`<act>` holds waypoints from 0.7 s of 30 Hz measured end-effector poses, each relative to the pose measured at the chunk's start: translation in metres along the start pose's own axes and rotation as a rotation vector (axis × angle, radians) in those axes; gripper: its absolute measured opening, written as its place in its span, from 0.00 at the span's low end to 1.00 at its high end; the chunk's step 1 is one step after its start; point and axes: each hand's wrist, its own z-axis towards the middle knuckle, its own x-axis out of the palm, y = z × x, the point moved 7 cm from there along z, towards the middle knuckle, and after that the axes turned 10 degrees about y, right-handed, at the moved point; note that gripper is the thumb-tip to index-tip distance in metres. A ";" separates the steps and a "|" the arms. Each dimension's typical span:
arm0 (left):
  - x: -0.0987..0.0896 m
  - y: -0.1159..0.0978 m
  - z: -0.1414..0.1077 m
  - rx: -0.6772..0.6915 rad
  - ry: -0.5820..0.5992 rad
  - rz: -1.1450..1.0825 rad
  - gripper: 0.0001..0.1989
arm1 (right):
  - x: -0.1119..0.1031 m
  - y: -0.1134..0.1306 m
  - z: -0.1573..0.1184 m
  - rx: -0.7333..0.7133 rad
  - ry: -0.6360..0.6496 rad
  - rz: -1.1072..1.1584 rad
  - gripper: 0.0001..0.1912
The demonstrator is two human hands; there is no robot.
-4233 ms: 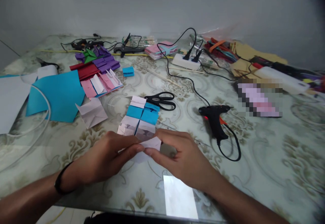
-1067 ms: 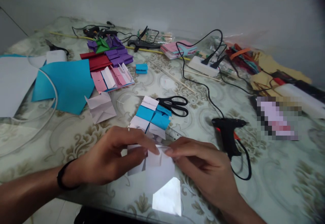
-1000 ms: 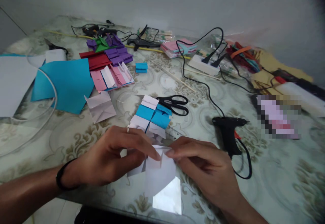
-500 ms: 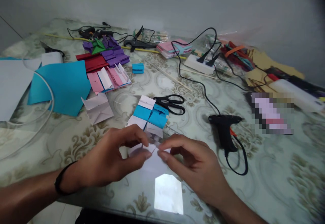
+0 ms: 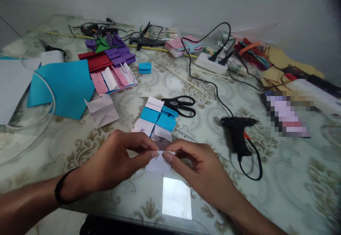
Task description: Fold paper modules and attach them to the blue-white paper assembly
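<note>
A small piece of white paper [image 5: 157, 163] is pinched along its upper edge between my two hands. My left hand [image 5: 121, 162] grips it from the left, thumb against forefinger, with a dark band on the wrist. From the right, my right hand [image 5: 201, 165] pinches the same edge, its thumb on the near face. The fingers partly cover the paper, and a crease shows between the thumbs. Just beyond lie folded white and blue paper pieces [image 5: 157, 116], beside black-handled scissors [image 5: 183, 106]. A creased white sheet [image 5: 102, 111] rests to the left.
A black glue gun [image 5: 238, 135] lies at the right, its cord running to a white power strip [image 5: 210, 63]. Blue paper [image 5: 61, 87] and folded pink-and-white papers [image 5: 114, 78] lie at the left. A pixelated phone-like object [image 5: 287, 114] sits far right.
My fingers have drawn closer together, and the paper's upper edge, raised in loose flaps before, is now pressed flatter between them. The whole view has shifted slightly.
</note>
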 end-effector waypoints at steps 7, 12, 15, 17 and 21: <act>0.003 0.001 0.002 -0.077 0.101 -0.018 0.14 | 0.002 0.007 0.001 -0.045 0.007 -0.030 0.10; 0.004 0.006 0.002 -0.124 0.163 0.008 0.18 | -0.002 0.007 -0.001 -0.053 -0.049 -0.036 0.07; 0.007 0.009 0.001 -0.141 0.193 0.026 0.16 | -0.001 0.000 0.000 0.006 -0.042 0.026 0.08; 0.008 0.010 0.001 -0.137 0.203 0.011 0.15 | 0.000 -0.004 0.000 0.049 -0.033 0.104 0.10; 0.007 0.010 0.001 -0.127 0.167 -0.019 0.13 | 0.005 -0.007 0.000 0.077 -0.012 0.239 0.12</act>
